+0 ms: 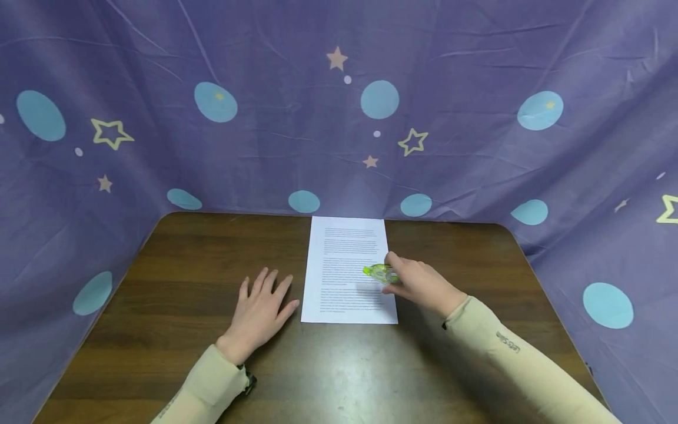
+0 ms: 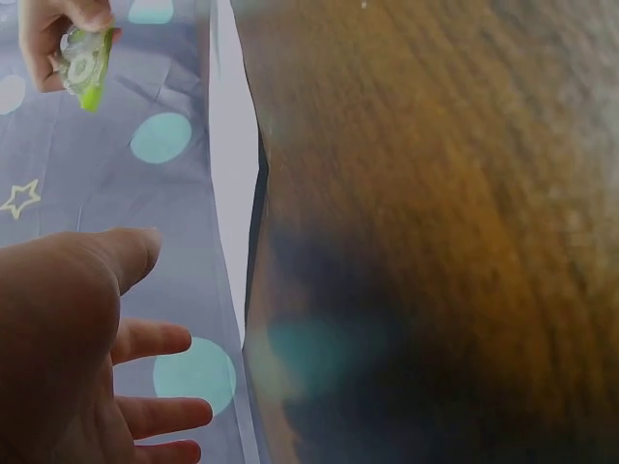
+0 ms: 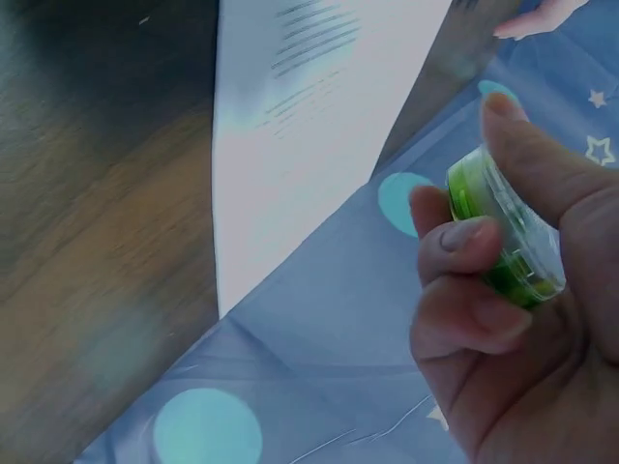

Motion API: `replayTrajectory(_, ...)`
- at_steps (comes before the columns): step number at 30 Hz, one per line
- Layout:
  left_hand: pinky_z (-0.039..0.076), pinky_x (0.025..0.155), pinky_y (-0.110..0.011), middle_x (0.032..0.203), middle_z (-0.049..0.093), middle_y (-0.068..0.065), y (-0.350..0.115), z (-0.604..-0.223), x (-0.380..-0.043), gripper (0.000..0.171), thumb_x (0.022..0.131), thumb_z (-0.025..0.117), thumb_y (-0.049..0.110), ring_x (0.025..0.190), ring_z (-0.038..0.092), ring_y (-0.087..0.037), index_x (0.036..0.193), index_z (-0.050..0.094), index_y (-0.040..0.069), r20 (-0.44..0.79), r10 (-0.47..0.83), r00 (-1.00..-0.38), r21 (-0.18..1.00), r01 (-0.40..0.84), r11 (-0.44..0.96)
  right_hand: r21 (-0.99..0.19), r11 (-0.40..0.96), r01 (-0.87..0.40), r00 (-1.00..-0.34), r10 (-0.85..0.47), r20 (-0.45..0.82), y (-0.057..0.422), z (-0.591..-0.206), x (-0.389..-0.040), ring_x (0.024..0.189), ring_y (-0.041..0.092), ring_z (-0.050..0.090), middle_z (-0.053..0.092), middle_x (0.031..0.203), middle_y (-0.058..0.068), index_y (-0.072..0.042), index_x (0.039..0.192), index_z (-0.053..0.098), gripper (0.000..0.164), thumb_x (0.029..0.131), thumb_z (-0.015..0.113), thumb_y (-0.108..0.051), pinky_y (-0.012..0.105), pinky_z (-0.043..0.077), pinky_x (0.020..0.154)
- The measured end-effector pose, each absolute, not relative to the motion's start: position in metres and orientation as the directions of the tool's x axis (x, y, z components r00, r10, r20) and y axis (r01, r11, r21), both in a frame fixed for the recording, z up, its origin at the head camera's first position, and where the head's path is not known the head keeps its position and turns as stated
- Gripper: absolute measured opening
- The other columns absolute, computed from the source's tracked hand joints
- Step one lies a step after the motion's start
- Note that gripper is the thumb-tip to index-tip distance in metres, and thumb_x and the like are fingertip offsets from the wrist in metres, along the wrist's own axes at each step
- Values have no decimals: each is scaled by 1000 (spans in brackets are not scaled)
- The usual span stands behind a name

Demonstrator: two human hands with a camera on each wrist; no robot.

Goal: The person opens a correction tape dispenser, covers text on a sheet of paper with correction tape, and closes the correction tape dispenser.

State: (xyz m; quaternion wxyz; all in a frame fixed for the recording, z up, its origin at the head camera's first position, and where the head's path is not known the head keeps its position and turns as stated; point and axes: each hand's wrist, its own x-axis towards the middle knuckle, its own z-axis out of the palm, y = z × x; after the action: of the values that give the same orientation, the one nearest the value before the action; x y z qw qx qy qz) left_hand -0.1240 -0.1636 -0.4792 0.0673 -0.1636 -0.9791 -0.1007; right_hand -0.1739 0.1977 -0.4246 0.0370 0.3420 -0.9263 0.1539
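My right hand (image 1: pixel 424 285) grips a green, see-through correction tape dispenser (image 1: pixel 379 271) above the right side of a printed sheet of paper (image 1: pixel 349 271). In the right wrist view, the thumb and curled fingers close round the correction tape (image 3: pixel 503 232), and its tip is hard to make out. Spread fingers mark my left hand (image 1: pixel 259 318), which is over the table just left of the sheet and holds nothing. The left wrist view shows that left hand (image 2: pixel 77 338) with its fingers apart, and the green dispenser (image 2: pixel 85 66) in the other hand at upper left.
The sheet lies on a dark brown wooden table (image 1: pixel 222 253), its top edge near the table's far edge. A purple curtain (image 1: pixel 296 129) with blue dots and stars hangs behind and along both sides.
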Motion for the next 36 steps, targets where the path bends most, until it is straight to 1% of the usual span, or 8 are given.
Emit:
replayTrajectory(9,28,112,-75,150,53,-24,-164,-482,-124,52,103,64,42,146,40,-44,143,62,9,194,343,-919,156,374,914,-303,642,-704,-704,-685,186,182,-419,-168,76,11,62,64,98,0,-7,114,55,26,98,75,-13,30,53,66)
replayTrajectory(15,35,108,-71,141,61,-21,-160,-481,-123,44,103,66,39,136,51,-41,135,69,10,170,386,-907,150,411,899,-277,623,-731,-676,-716,175,176,-417,-167,73,9,58,63,97,-2,-9,114,59,23,98,74,-15,28,51,65)
replayTrajectory(18,45,100,-63,130,68,-15,-157,-480,-122,37,102,68,37,124,60,-35,126,73,10,148,418,-897,158,438,885,-266,622,-736,-672,-719,177,173,-416,-167,70,8,56,63,95,-4,-10,113,59,23,98,75,-16,27,50,63)
replayTrajectory(22,53,75,-42,101,72,-3,-150,-477,-125,25,100,72,33,89,66,-21,110,77,11,171,473,-865,181,499,847,-265,624,-735,-673,-718,177,171,-415,-168,69,9,54,62,94,-5,-11,112,58,22,98,75,-17,27,48,63)
replayTrajectory(25,47,59,-28,82,65,7,-140,-471,-128,17,98,74,31,69,56,-8,102,77,15,201,496,-845,255,534,806,-279,618,-735,-672,-719,176,170,-414,-168,69,9,53,62,95,-4,-10,112,58,22,98,74,-16,28,48,62)
replayTrajectory(27,43,55,-23,77,59,13,-132,-468,-132,15,99,74,31,63,50,-2,103,77,17,216,495,-842,339,540,770,-285,611,-739,-666,-725,175,169,-413,-166,69,8,54,63,96,-3,-10,113,58,23,98,74,-16,28,49,62)
replayTrajectory(32,45,58,-22,77,55,16,-109,-460,-143,19,99,75,30,66,51,1,112,76,16,306,475,-825,523,562,640,-276,606,-747,-658,-732,174,168,-413,-164,66,7,53,63,96,-3,-11,113,58,23,99,74,-16,26,48,61)
replayTrajectory(36,49,62,-23,82,61,13,-94,-457,-150,18,97,77,24,72,57,-2,112,75,15,371,468,-802,571,594,566,-272,606,-748,-658,-732,177,169,-413,-163,65,7,52,62,95,-4,-11,113,58,22,99,74,-16,25,48,60)
